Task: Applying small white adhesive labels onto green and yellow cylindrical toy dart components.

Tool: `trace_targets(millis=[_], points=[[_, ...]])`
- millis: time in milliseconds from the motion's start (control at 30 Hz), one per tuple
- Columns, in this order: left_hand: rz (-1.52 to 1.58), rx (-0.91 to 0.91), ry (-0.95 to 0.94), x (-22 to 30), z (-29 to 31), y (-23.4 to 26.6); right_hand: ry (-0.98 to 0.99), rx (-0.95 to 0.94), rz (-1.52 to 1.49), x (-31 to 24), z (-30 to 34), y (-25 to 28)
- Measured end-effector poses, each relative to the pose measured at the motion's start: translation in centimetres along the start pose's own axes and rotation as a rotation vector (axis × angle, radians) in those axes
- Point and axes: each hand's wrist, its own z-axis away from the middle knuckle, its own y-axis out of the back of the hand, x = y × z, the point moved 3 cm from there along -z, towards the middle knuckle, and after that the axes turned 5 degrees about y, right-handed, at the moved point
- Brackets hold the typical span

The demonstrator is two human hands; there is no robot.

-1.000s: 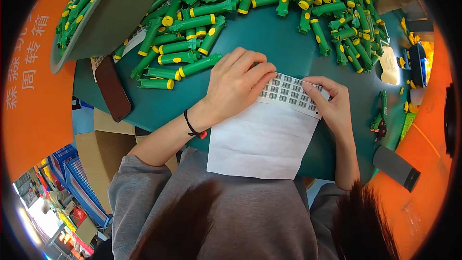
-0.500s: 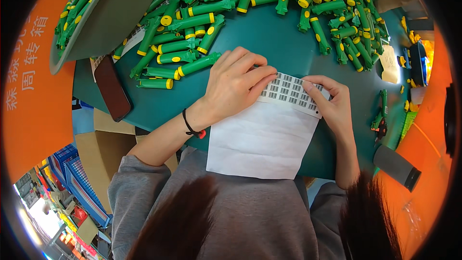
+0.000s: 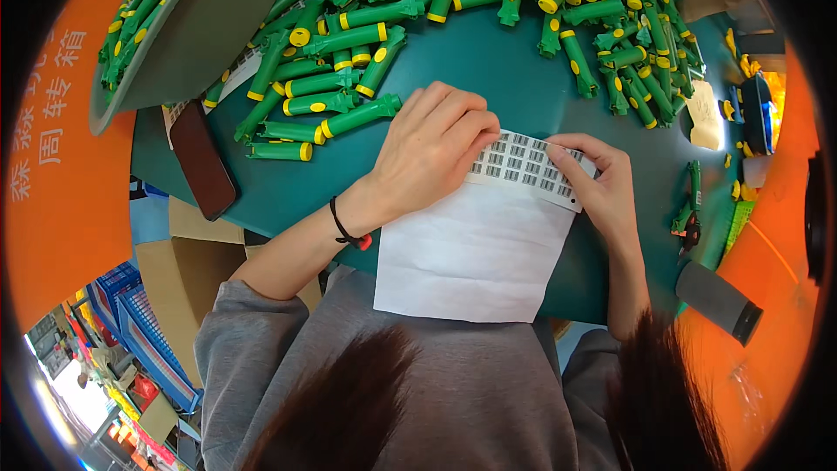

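A white label sheet (image 3: 471, 249), with rows of small barcode labels (image 3: 530, 164) along its far end and a bare backing below, lies slanted over the table's near edge and my lap. My left hand (image 3: 432, 148) is closed at the sheet's far left corner, thumb and forefinger pinched at the labels; whether a single label is between them is hidden. On the far right corner, my right hand (image 3: 603, 181) grips the sheet, its thumb on top and the other fingers behind. Several green tubes with yellow ends (image 3: 336, 105) lie just beyond my left hand.
A big heap of similar green tubes (image 3: 602, 13) covers the table's far side. At the left stand a tilted grey basin (image 3: 196, 26) and a dark phone (image 3: 202, 160). To the right lie scissors (image 3: 689, 227) and a grey cylinder (image 3: 718, 303). An open carton (image 3: 179, 283) stands below left.
My left hand's fingers have shifted very slightly and are pinched more tightly together at the label corner. My right hand and the sheet have hardly moved.
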Motion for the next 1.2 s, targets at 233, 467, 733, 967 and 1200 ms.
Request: trace_targets(millis=[233,467,733,967,1200], points=[[0.141,-0.025,0.045,0.5,-0.2,0.7,0.450,0.336,0.535,-3.7,-5.0,2.3],[0.381,0.063,0.275,-0.2,-0.1,1.0,0.256,0.194,0.824,-2.9,-8.9,4.2],[0.645,0.181,0.401,0.8,-1.4,3.1,0.198,-0.047,-0.717,-1.9,0.0,-1.2],[0.702,-0.161,0.434,3.9,-3.4,4.2,0.296,0.051,-0.701,-1.3,1.4,-2.8],[0.669,-0.265,0.466,5.3,-4.4,3.7,0.394,0.081,-0.743,-1.7,2.5,-2.7]])
